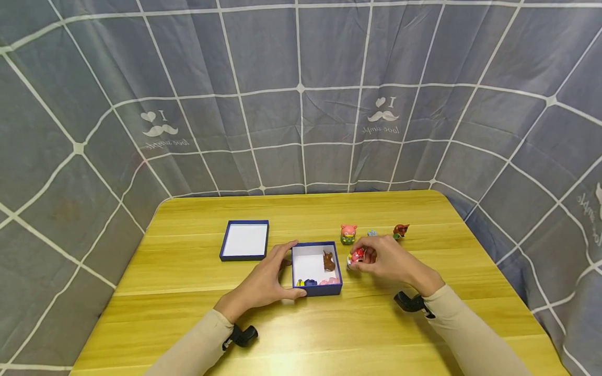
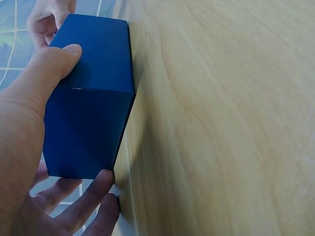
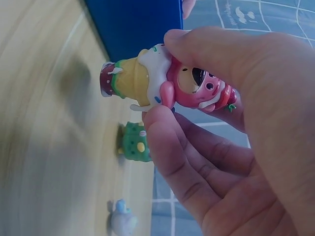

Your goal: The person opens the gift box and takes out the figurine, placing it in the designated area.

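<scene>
One box (image 1: 325, 290), left grip (image 1: 266, 275) clasping it, brown figurine (image 1: 328, 260) inside, head view only, right grip (image 1: 391, 260) pinching pink figurine (image 3: 158, 73)

Left of two hands (image 2: 29, 93) gripping a blue box (image 2: 86, 130), wood-grain tabletop (image 2: 221, 118), gridded cloth (image 2: 10, 49)

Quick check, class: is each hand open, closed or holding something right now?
Left hand: holding the blue box between thumb and fingers.
Right hand: holding a toy figure, pinched between thumb and fingers.
</scene>
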`<control>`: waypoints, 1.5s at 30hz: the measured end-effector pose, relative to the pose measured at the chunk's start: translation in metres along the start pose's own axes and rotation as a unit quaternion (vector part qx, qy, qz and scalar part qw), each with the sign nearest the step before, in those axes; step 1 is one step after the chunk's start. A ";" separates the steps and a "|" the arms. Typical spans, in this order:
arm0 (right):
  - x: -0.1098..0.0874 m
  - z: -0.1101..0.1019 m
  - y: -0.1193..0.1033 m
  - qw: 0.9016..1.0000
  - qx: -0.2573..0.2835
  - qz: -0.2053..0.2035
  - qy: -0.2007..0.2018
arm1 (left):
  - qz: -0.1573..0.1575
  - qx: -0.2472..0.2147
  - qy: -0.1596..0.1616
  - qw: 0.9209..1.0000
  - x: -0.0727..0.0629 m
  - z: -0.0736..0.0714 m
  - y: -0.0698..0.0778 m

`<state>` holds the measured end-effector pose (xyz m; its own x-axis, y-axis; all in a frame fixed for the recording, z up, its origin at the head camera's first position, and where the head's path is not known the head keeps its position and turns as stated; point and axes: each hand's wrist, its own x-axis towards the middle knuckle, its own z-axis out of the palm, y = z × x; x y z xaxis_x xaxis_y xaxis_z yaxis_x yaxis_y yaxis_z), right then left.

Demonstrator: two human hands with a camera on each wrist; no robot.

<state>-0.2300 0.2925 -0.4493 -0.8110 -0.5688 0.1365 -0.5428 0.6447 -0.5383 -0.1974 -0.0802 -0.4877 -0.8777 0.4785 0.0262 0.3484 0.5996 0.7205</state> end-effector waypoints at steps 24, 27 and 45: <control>-0.003 0.008 0.005 1.000 -0.011 0.014 -0.011 | 0.007 0.001 0.008 1.000 0.000 0.001 0.003; -0.003 0.008 0.005 1.000 -0.014 0.015 -0.013 | 0.007 0.002 0.008 1.000 0.000 0.002 0.003; -0.003 0.005 0.004 0.999 -0.010 0.019 -0.034 | 0.000 0.005 0.002 1.000 -0.001 0.000 0.002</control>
<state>-0.2286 0.2938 -0.4563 -0.8146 -0.5771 0.0588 -0.5168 0.6759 -0.5254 -0.1960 -0.0798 -0.4861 -0.8791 0.4758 0.0293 0.3517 0.6058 0.7137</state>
